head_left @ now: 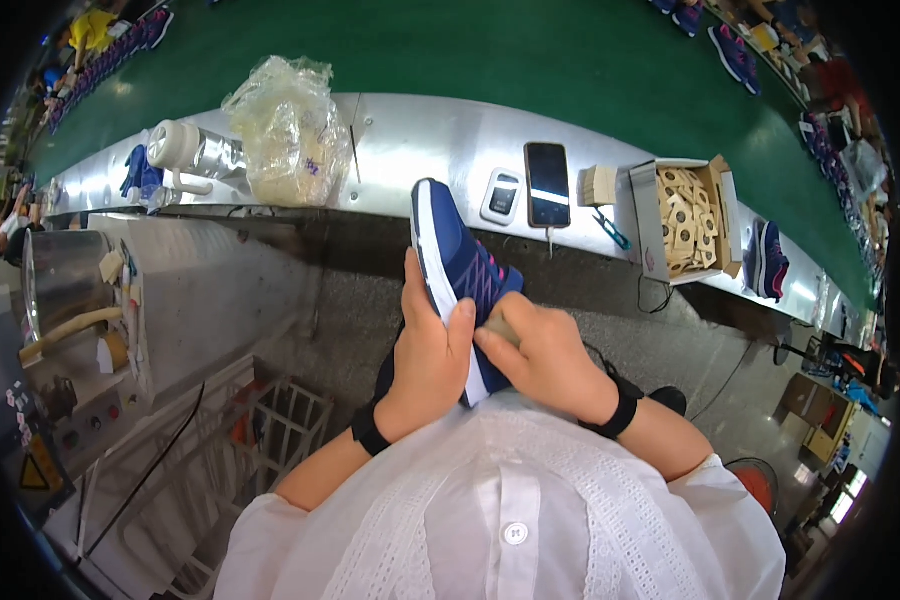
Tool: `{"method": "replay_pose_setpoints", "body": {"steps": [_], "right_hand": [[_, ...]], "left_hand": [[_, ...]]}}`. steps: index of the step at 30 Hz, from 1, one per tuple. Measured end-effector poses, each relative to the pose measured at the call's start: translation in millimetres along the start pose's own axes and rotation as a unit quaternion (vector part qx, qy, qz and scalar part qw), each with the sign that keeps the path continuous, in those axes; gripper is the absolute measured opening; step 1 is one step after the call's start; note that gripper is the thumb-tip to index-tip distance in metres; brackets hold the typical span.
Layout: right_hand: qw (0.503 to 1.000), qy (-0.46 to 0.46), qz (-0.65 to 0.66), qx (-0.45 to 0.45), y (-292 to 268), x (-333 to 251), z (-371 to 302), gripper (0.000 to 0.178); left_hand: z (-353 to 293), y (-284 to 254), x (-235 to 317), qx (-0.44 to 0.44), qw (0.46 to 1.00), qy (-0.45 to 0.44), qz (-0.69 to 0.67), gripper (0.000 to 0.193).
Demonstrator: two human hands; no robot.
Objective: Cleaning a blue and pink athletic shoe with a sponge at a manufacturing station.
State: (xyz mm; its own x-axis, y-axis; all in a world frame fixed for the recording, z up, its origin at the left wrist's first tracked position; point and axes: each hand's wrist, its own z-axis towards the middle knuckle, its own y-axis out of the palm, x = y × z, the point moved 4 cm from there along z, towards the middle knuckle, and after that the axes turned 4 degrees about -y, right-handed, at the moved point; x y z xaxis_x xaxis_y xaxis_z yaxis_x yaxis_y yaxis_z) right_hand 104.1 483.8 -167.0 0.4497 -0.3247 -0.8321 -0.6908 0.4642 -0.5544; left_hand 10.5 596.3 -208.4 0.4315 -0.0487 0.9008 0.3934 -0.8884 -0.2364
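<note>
A navy blue sneaker (457, 250) with a white sole and pink accents is held upright before my chest, its toe pointing away from me. My left hand (432, 345) is closed round the sole side, thumb over the white edge. My right hand (545, 350) is closed at the shoe's upper near the heel. A small greyish-beige piece (502, 328) shows between its fingers, pressed against the shoe; most of it is hidden, so its kind is unclear. Both wrists wear black bands.
On the metal ledge (410, 140) are a plastic bag (295, 140), a clear jug (205, 155), a phone (548, 185), a white device (503, 196), teal snips (611, 230) and a carton (650, 225) of beige tags. Another sneaker (768, 262) lies right. A green conveyor (450, 50) runs beyond; a machine (170, 290) stands left.
</note>
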Motion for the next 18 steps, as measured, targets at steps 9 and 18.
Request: {"method": "replay_pose_setpoints", "body": {"steps": [9,18], "right_hand": [[1.0,0.021,0.017,0.008,-6.3,-3.7,2.0,0.024],[0.996,0.012,-0.021,-0.084,-4.5,-7.1,-33.2,0.026]], "left_hand": [[-3.9,3.4,14.9,0.01,0.998,0.027,0.054,0.071],[-4.0,-2.4,9.6,0.012,0.999,0.002,0.052,0.071]]}}
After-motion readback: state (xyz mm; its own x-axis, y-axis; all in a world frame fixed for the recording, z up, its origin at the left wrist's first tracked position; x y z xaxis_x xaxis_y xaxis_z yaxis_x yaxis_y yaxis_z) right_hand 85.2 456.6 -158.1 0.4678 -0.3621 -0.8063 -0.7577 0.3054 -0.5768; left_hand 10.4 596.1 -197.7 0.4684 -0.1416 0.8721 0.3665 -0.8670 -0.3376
